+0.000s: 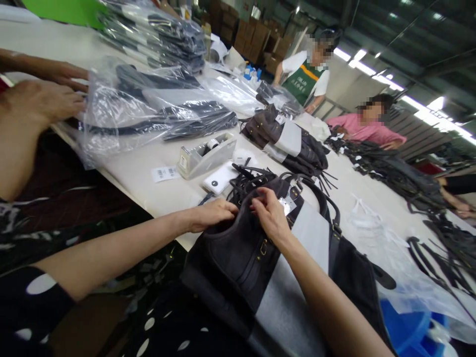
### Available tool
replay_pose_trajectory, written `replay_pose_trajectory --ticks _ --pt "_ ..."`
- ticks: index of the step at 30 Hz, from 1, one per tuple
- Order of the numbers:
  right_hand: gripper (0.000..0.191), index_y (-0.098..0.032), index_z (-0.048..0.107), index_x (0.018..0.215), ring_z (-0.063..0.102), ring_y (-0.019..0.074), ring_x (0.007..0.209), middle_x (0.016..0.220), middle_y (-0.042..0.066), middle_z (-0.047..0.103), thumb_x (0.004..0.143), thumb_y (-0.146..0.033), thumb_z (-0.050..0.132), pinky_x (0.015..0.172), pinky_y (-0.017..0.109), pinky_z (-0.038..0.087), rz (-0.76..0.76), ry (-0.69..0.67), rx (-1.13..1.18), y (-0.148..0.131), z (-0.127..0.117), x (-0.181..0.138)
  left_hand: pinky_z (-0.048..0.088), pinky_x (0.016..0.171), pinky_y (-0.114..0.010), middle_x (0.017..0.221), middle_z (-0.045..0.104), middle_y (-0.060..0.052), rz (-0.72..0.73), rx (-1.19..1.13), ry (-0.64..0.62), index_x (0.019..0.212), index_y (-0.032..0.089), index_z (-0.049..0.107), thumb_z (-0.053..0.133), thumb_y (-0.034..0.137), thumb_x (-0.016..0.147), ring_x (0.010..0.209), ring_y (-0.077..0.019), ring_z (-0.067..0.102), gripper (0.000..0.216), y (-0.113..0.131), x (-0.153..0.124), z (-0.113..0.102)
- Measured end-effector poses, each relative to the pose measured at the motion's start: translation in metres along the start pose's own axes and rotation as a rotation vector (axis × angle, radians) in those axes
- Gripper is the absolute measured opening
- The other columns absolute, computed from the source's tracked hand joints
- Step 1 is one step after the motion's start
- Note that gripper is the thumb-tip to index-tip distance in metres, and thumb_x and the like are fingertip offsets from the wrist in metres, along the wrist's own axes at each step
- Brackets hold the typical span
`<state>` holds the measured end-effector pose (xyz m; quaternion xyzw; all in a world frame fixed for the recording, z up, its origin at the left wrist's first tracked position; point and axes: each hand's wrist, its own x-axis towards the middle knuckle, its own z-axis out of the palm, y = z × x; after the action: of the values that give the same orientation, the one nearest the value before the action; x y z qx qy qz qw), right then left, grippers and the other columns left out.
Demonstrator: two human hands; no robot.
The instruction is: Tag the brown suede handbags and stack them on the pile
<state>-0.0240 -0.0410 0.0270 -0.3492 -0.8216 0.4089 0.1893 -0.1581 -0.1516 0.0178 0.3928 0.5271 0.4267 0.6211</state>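
Note:
A dark handbag with a grey sheet across its front leans over the table edge against my lap. My left hand grips the rim of its side opening, with the fingertips hidden inside. At the opposite side of that rim, my right hand pinches the dark fabric with curled fingers. Just beyond my right fingers is a shiny tag. The bag's handle stands up to the right, and thin black straps bunch behind the opening.
Behind the bag are a tape dispenser, a white device and label stickers. Another person's hands touch a plastic-wrapped bag at left. More bags lie farther back, near two people. A blue bin stands lower right.

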Motion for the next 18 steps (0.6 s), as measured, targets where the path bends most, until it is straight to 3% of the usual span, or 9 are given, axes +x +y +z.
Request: replay_pose_trajectory --ticks 2,4,7,11,14,18 --pt "0.027 -0.02 0.05 0.103 0.058 0.0173 0.08 0.088 0.003 0.059 0.076 -0.025 0.051 0.076 0.034 0.047 -0.086 -0.038 -0.132 0.005 0.008 -0.004 0.034 0.05 -0.021 0.059 0.048 0.003 -0.061 -0.116 0.13 0.069 0.015 0.052 0.049 0.034 0.07 0.053 -0.0094 0.044 0.019 0.001 0.0 0.0" --pt "0.029 -0.02 0.051 0.104 0.056 0.0171 0.079 0.09 0.005 0.058 0.075 -0.021 0.051 0.077 0.035 0.046 -0.136 -0.07 -0.215 0.013 0.015 -0.005 0.028 0.046 -0.021 0.057 0.042 0.004 -0.082 -0.008 0.179 0.066 0.015 0.05 0.054 0.043 0.068 0.05 -0.0085 0.038 0.028 0.003 0.001 0.0" --pt "0.034 -0.019 0.051 0.108 0.054 0.0163 0.076 0.09 0.005 0.055 0.074 -0.017 0.052 0.077 0.035 0.045 -0.158 -0.104 -0.287 0.022 0.022 -0.003 0.026 0.045 -0.021 0.06 0.042 0.004 -0.136 0.263 0.184 0.066 0.015 0.05 0.06 0.036 0.061 0.053 -0.0088 0.038 0.024 0.006 0.0 -0.001" --pt "0.042 -0.018 0.049 0.112 0.054 0.016 0.081 0.09 0.005 0.056 0.071 -0.012 0.055 0.079 0.033 0.044 -0.112 -0.185 -0.303 0.019 0.02 -0.002 0.03 0.047 -0.021 0.068 0.049 0.001 -0.277 0.376 0.222 0.07 0.016 0.052 0.056 0.029 0.06 0.061 -0.0115 0.045 0.017 0.007 -0.008 -0.001" --pt "0.036 -0.017 0.052 0.109 0.055 0.0154 0.083 0.096 0.006 0.056 0.074 -0.016 0.055 0.079 0.032 0.044 -0.133 -0.216 -0.251 0.005 -0.005 -0.01 0.032 0.046 -0.02 0.072 0.053 0.001 -0.358 0.396 0.267 0.077 0.017 0.052 0.059 0.033 0.059 0.064 -0.0132 0.049 0.025 0.004 -0.012 -0.003" --pt "0.027 -0.019 0.056 0.105 0.056 0.0173 0.087 0.096 0.005 0.058 0.079 -0.024 0.052 0.078 0.032 0.044 -0.153 -0.065 -0.324 0.001 -0.081 -0.047 0.032 0.045 -0.019 0.067 0.053 0.002 -0.437 0.344 0.215 0.077 0.018 0.05 0.065 0.041 0.057 0.06 -0.0132 0.051 0.034 0.005 -0.014 -0.005"
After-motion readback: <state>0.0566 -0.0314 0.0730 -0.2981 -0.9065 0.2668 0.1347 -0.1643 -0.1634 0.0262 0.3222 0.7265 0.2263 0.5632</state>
